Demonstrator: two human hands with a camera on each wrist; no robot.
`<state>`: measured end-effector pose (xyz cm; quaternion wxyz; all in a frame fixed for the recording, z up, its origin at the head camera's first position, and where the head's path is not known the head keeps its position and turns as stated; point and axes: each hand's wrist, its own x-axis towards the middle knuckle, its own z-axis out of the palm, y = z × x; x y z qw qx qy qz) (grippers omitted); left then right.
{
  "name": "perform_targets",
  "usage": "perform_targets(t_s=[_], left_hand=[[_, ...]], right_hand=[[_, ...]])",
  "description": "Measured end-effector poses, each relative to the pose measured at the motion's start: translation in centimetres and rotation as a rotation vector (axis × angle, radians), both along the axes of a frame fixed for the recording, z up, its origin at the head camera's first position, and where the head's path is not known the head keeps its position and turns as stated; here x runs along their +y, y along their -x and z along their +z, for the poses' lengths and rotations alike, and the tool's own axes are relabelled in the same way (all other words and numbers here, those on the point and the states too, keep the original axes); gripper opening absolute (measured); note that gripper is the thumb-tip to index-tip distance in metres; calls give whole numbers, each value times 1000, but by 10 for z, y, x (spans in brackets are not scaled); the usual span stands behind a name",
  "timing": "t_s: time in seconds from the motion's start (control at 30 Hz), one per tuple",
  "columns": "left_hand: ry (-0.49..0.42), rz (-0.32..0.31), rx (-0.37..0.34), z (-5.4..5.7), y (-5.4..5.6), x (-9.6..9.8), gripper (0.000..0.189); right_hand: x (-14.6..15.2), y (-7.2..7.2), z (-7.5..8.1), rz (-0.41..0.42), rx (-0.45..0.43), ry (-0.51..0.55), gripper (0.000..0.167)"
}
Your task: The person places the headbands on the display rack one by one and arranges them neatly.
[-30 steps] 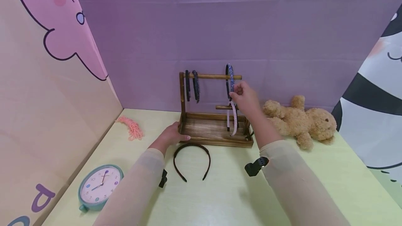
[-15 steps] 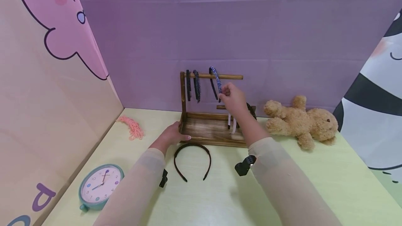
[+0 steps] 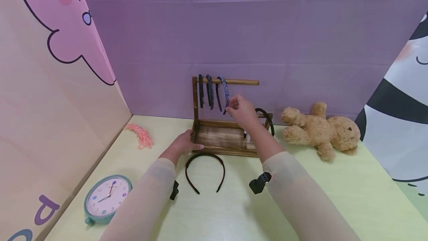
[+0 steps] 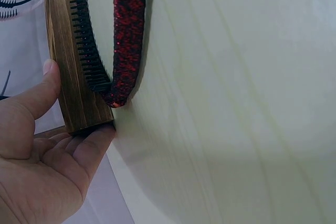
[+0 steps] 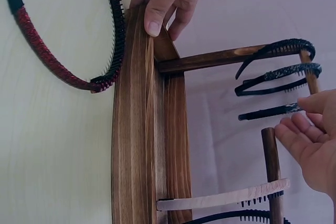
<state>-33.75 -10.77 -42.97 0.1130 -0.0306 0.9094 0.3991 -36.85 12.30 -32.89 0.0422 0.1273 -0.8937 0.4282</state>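
My right hand [image 3: 243, 111] pinches the lower part of a blue glittery headband [image 3: 226, 91], which hangs over the upper rod [image 3: 245, 82] of a wooden stand [image 3: 217, 139]. Two dark toothed headbands, the outer [image 3: 201, 92] and the inner [image 3: 210, 94], hang left of it on that rod. My left hand [image 3: 182, 144] grips the stand's front left corner, thumb on top and fingers underneath. On the lower rod, partly behind my right arm, hang a pale pink headband [image 5: 220, 200] and a black one [image 3: 268, 119]. A red glittery headband [image 4: 128, 30] lies on the table before the stand.
A brown teddy bear [image 3: 317, 127] lies right of the stand. Pink yarn [image 3: 140, 135] lies on the left, and a teal-rimmed clock [image 3: 107, 198] stands nearer. A purple backdrop [image 3: 301, 40] rises behind the table.
My right hand has moved left, sliding the blue headband along the upper rod from near its free end toward the two dark headbands. My left hand has kept its place.
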Motion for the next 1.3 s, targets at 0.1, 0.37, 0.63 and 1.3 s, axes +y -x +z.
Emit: perform_targets(t_s=[0.1,0.37,0.63,1.3], left_hand=[[-3,4,-5,0,0,1,91],[6,5,-8,-2,1,0,90],[0,5,-14,1,-1,1,89],[55,-48,41,-5,3,-1,90]], right_hand=[[3,-8,-2,5,-21,1,36],[7,-39,-19,71,-46,-91,31],[-10,-70,-48,199,-45,-236,21],[3,-93,-81,267,-103,-636,31]])
